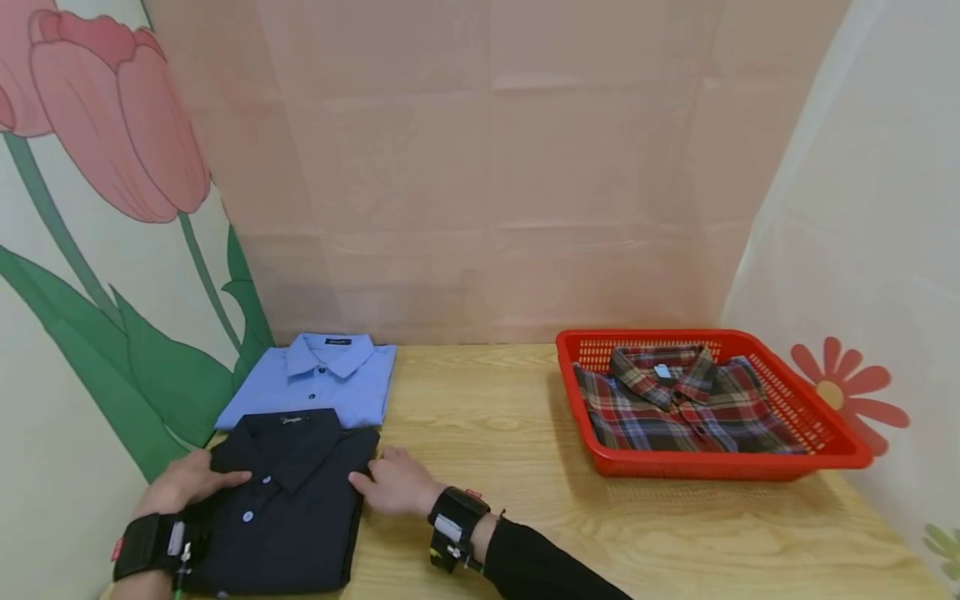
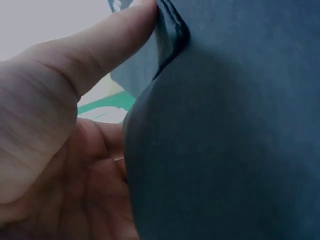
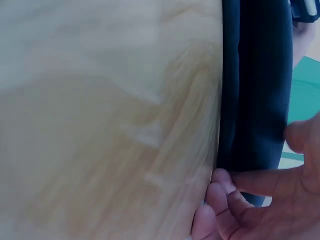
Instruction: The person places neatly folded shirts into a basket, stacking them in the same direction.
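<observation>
A folded black shirt (image 1: 300, 517), collar towards the far side, lies at the front left of the table. My left hand (image 1: 180, 482) holds its left edge, thumb on top near the collar. In the left wrist view the thumb (image 2: 100, 45) lies over the dark cloth (image 2: 225, 130) and the other fingers go behind its edge, partly hidden. My right hand (image 1: 397, 483) grips the right edge, thumb above. The right wrist view shows the fingertips (image 3: 220, 197) curled at the bottom of the folded layers (image 3: 260, 90), down at the tabletop.
Behind the black shirt lies a folded light blue shirt (image 1: 360, 392), partly overlapped by it. A red plastic basket (image 1: 697, 467) at the right contains a folded plaid shirt (image 1: 690, 425). Wood-grain tabletop (image 1: 480, 417) stretches between them. A tulip-printed sheet (image 1: 112, 275) borders the left side.
</observation>
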Demonstrator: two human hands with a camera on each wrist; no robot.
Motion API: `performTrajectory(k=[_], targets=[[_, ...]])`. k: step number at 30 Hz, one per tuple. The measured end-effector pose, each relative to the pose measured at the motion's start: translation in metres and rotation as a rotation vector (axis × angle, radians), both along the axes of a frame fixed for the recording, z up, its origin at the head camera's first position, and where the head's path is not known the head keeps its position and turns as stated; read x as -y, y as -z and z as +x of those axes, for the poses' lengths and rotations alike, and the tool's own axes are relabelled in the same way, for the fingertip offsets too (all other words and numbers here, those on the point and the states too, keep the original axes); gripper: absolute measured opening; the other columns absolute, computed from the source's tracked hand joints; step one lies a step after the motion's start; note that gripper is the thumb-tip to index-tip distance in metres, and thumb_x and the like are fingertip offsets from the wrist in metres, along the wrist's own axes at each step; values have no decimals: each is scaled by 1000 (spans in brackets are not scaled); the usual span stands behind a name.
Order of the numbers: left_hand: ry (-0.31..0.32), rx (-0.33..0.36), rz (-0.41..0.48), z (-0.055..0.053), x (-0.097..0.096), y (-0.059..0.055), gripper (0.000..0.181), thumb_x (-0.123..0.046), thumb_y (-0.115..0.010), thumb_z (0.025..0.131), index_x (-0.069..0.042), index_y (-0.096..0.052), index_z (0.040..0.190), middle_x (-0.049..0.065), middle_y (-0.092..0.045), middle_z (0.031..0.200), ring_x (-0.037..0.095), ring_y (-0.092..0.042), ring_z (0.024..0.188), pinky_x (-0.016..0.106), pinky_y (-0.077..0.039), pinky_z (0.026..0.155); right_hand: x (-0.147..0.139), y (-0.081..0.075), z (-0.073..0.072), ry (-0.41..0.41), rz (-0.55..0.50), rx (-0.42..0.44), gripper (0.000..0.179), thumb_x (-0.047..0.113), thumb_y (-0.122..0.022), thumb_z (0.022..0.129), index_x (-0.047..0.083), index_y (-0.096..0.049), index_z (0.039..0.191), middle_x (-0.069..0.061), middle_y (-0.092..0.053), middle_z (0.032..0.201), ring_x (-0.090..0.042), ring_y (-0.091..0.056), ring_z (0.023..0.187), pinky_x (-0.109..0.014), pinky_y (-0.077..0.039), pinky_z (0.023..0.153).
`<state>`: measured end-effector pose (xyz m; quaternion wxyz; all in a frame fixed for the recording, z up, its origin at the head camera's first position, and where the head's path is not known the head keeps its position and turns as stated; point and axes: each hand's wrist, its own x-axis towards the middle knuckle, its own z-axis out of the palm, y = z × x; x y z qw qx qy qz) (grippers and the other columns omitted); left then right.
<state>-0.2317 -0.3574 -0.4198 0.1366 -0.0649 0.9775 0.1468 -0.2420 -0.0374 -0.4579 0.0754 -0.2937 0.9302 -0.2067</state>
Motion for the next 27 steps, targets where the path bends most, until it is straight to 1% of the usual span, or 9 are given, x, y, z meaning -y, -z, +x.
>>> performTrajectory(k=[2,5,7,11,15,20,22,24,27], targets=[[6,0,12,-1,0,2,104,-63,-65,83,32,-40,118,46,-50,115,56,-55,105,55,-48,88,2,-1,0,34,-33,45,58,53,-37,102,9,-71,87,-7,-69,100,-21,-59,107,-33,-45,94],[11,6,43,-2,-1,5,98,-60,-64,85,30,-43,115,42,-54,110,51,-58,100,53,-49,86,6,-1,2,74,-41,45,57,57,-48,97,8,-71,80,-7,-68,87,-21,-62,95,-30,-48,80],[9,11,62,-3,-1,8,95,-58,-64,87,30,-43,116,41,-55,109,49,-59,100,53,-49,87,10,-1,3,89,-43,26,50,54,-60,92,8,-70,77,-5,-65,77,-18,-61,80,-27,-47,67],[12,-11,101,-3,-2,9,88,-51,-64,89,29,-43,118,41,-55,111,48,-59,100,54,-48,88,17,1,6,115,-33,17,33,40,-75,85,8,-69,83,-3,-63,76,-15,-58,68,-25,-44,57],[47,-48,151,-4,-3,6,75,-38,-61,94,28,-40,124,43,-52,118,52,-55,106,56,-47,90,22,1,6,138,-76,81,22,29,-75,85,9,-67,91,-3,-65,84,-15,-60,73,-25,-46,62],[111,-99,183,-4,-5,2,66,-26,-52,99,27,-32,132,47,-39,132,60,-43,120,61,-41,98,25,-2,10,104,-247,177,15,15,-67,91,4,-64,101,-7,-65,91,-15,-57,75,-24,-46,66],[135,-129,179,-3,-5,0,67,-25,-51,100,29,-28,134,49,-33,136,63,-37,124,64,-37,101,26,-2,13,96,-348,247,24,13,-62,94,2,-60,115,-11,-65,108,-17,-58,86,-25,-46,73],[132,-136,178,-1,-6,-2,71,-26,-48,102,30,-21,136,51,-24,139,64,-29,127,67,-32,104,26,-2,16,103,-471,329,37,11,-57,97,1,-51,132,-14,-60,128,-18,-57,105,-29,-47,86],[124,-150,208,1,-8,-8,76,-28,-45,104,30,-12,139,52,-15,141,66,-20,131,69,-24,107,27,0,21,149,-666,427,54,8,-50,100,1,-31,149,-18,-39,152,-26,-42,135,-41,-38,108]])
